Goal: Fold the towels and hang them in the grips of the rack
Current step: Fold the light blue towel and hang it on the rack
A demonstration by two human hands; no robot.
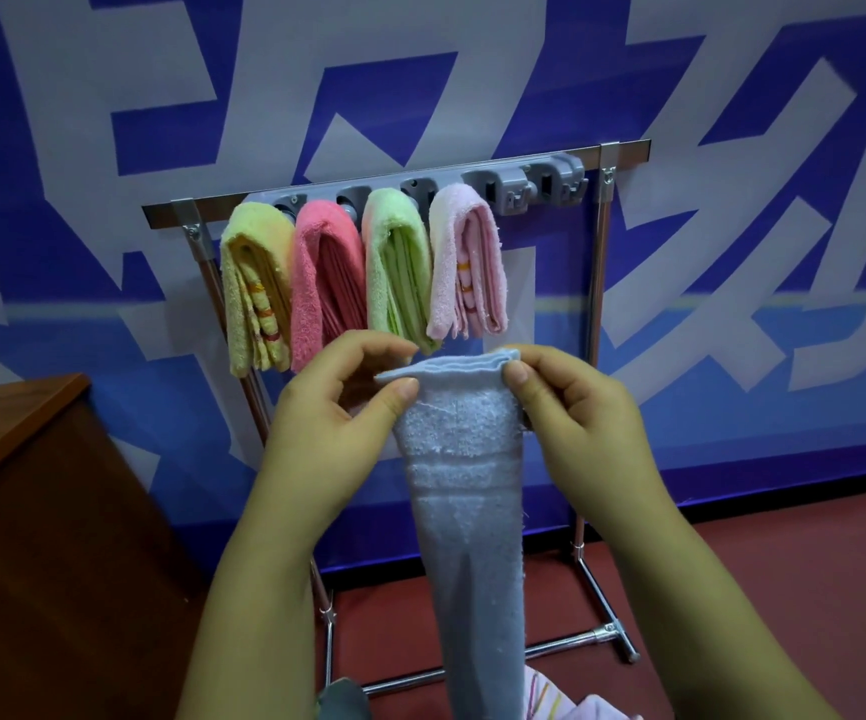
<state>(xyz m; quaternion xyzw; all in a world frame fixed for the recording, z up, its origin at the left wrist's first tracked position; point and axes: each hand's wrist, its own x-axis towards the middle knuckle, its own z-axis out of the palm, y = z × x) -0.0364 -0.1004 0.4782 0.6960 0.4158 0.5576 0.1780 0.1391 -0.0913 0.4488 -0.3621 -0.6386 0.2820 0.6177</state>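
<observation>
A light blue towel (464,485), folded into a long narrow strip, hangs down in front of me. My left hand (347,407) pinches its top left corner and my right hand (571,402) pinches its top right corner. Behind it stands the metal rack (623,148) with a grey strip of grips. Hanging folded in the grips, left to right, are a yellow towel (254,283), a coral pink towel (324,278), a green towel (399,267) and a pale pink towel (464,262). Two grips (537,187) at the right end hold nothing.
A brown wooden cabinet (30,511) stands at the left. A blue and white patterned wall (732,252) is behind the rack. The rack's foot bar (612,631) rests on the red floor (784,553). More cloth (566,698) lies at the bottom edge.
</observation>
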